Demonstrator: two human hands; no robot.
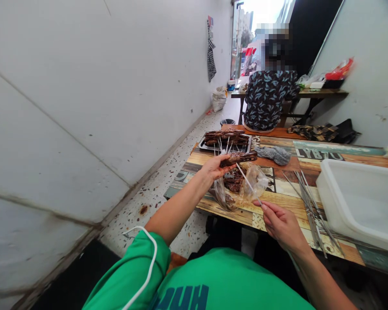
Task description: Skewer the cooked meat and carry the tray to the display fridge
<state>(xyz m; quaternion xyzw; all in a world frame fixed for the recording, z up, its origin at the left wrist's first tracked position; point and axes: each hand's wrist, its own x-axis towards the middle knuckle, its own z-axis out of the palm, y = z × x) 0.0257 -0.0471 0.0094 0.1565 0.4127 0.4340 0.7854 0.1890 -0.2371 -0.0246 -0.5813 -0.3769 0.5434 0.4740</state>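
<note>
My left hand (212,168) is closed around a dark brown, glossy piece of meat (244,158), held above an opened clear plastic bag (258,180). More dark, wet meat (233,181) lies in that bag. Pinched in my right hand (283,226) is a thin metal skewer (247,182), slanting up and left. Its far tip reaches the underside of the held meat; whether it has pierced it I cannot tell. Behind my left hand, a metal tray (203,148) carries a pile of dark skewered meat (226,137), with skewer ends sticking out toward me.
Loose metal skewers (311,211) lie to the right, beside a white plastic tub (325,181). A grey cloth or glove (274,155) rests behind the bag on the patterned table (286,187). Farther back, a person (268,99) sits facing away at another table. A white wall (116,86) runs along the left.
</note>
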